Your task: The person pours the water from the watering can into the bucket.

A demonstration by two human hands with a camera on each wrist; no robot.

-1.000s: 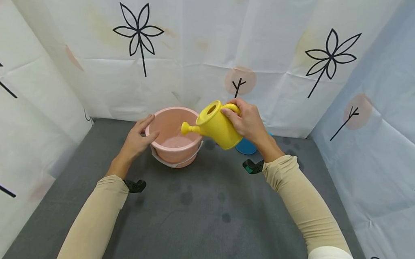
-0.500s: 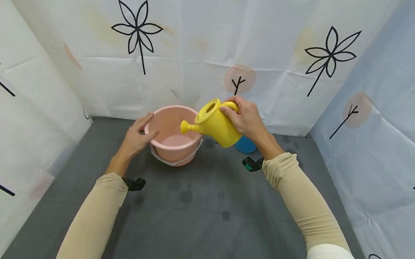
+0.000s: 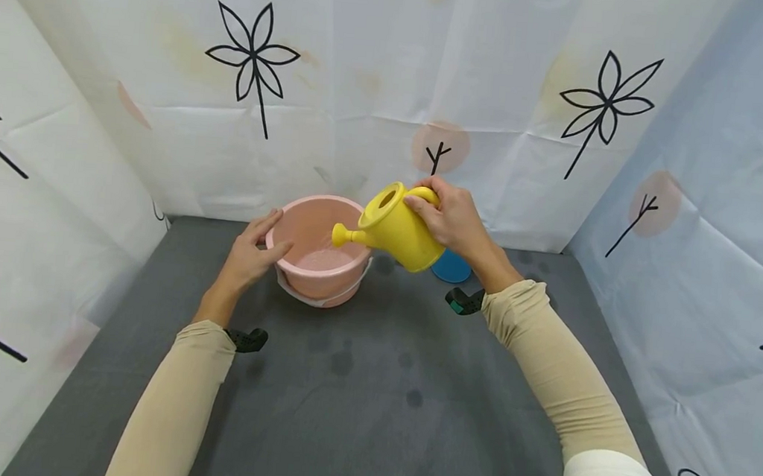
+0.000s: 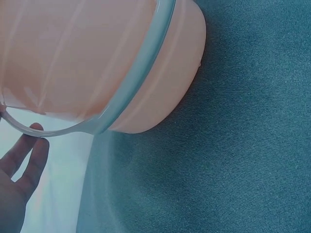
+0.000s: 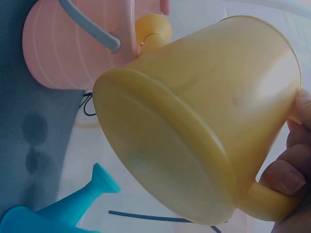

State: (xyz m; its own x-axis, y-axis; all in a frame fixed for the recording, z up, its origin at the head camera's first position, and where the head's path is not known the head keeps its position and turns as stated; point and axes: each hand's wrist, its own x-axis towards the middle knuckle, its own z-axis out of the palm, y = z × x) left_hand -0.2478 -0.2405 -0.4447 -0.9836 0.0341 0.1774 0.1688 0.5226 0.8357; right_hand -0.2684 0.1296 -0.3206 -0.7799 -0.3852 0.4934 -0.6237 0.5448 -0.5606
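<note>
My right hand (image 3: 450, 217) grips the handle of a yellow watering can (image 3: 408, 236), which is tilted with its spout pointing left. Its round spout head (image 3: 340, 235) is over the right part of a pink bucket's (image 3: 320, 285) opening. The bucket stands upright on the table with its pale handle hanging down at the front. My left hand (image 3: 248, 257) touches the bucket's left rim with fingers spread and fairly straight; in the left wrist view two fingertips (image 4: 41, 141) meet the rim. Something clear or shiny shows on the bucket's floor, too indistinct to tell.
A blue watering can (image 5: 63, 208), largely hidden behind my right hand in the head view, stands on the dark grey table (image 3: 367, 416). Dark wet-looking spots mark the cloth. White printed fabric walls (image 3: 367, 80) enclose the back and sides.
Both hands, the yellow watering can and the bucket keep nearly the same places. Only a slight shift of the head view shows.
</note>
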